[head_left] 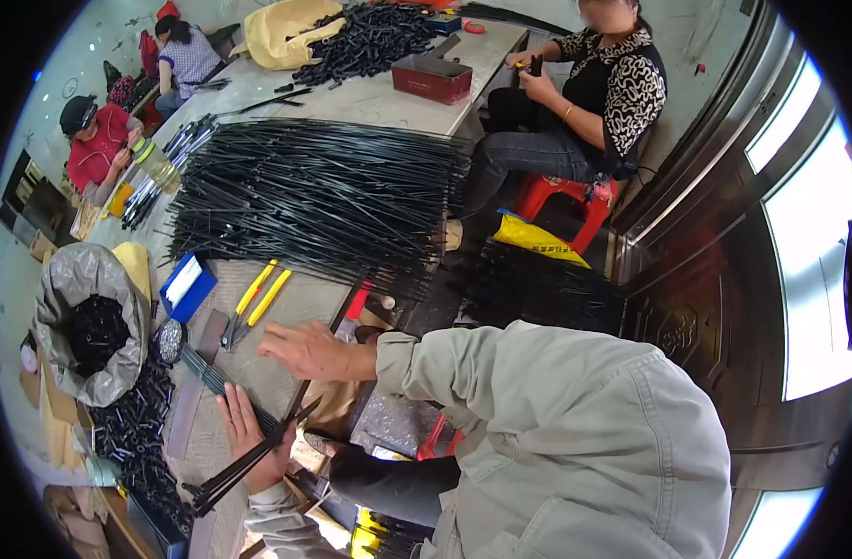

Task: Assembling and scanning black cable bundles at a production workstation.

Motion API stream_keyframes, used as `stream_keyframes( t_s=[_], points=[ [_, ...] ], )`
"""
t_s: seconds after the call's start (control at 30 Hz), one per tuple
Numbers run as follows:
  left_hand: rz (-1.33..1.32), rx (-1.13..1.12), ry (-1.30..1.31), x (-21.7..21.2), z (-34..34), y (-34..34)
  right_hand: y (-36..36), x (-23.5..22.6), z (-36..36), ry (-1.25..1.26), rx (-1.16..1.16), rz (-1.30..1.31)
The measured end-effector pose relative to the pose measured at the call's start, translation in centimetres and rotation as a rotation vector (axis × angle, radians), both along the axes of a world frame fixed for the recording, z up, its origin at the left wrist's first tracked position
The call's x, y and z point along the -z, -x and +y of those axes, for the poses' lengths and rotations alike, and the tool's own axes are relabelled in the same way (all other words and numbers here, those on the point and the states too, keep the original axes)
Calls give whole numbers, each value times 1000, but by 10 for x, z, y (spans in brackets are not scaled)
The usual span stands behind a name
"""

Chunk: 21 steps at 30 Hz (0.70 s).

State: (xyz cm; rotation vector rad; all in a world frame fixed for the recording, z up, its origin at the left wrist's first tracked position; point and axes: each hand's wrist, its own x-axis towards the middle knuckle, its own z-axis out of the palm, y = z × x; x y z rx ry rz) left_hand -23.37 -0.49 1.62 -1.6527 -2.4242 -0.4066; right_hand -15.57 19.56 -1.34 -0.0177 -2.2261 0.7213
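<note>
My left hand [244,430] lies with its fingers over a bundle of thin grey-green rods [203,371] on the table. Several thin black rods [249,468] cross its palm, held in the crook of the thumb. A round, silvery bunched end [171,341] shows at the bundle's far tip. Above the table edge, my right hand [307,350] has its fingers bent in toward each other; whatever may be between the fingertips is too small to make out. Just beyond it lie yellow-handled pliers [261,293].
A wide heap of long black rods [314,196] covers the table ahead. On the left are a grey sack [52,307] of black parts, loose black tubes [139,438] and a blue box [188,285]. Across the table, a person [575,102] sits on a red stool [575,214].
</note>
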Motion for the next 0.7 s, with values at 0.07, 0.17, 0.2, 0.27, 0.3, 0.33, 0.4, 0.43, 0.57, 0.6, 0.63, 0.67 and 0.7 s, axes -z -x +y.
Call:
stream_keyframes(
  t_s=[0.07,0.17,0.2,0.27,0.3,0.33,0.4,0.43,0.57,0.6,0.63,0.67,0.7],
  points=[
    [9,-4,6,0,-2,-2,-1,0,0,-58,40,10],
    [19,-2,9,0,-1,-1,0,3,-2,-101,62,53],
    [22,-8,7,0,-2,0,1,5,-3,-111,67,83],
    [14,-14,1,1,-3,-1,1,5,-4,-121,70,113],
    [9,-17,0,1,-3,-1,1,4,-5,-125,68,127],
    [7,-20,0,2,-3,-1,1,4,-5,-128,67,141],
    [20,-16,-4,2,-2,0,1,4,-4,-128,62,152],
    [25,-13,-3,2,-2,0,2,4,-4,-124,65,163],
    [32,-13,-8,3,-1,0,2,4,-1,-115,72,179],
    [32,-14,-5,3,0,0,2,5,-1,-121,76,179],
    [34,-15,-9,2,1,-1,3,5,-1,-129,80,179],
    [36,-16,-14,2,2,-1,3,6,-2,-128,80,178],
    [38,-17,-20,1,2,-2,3,6,-3,-126,84,183]
  ],
)
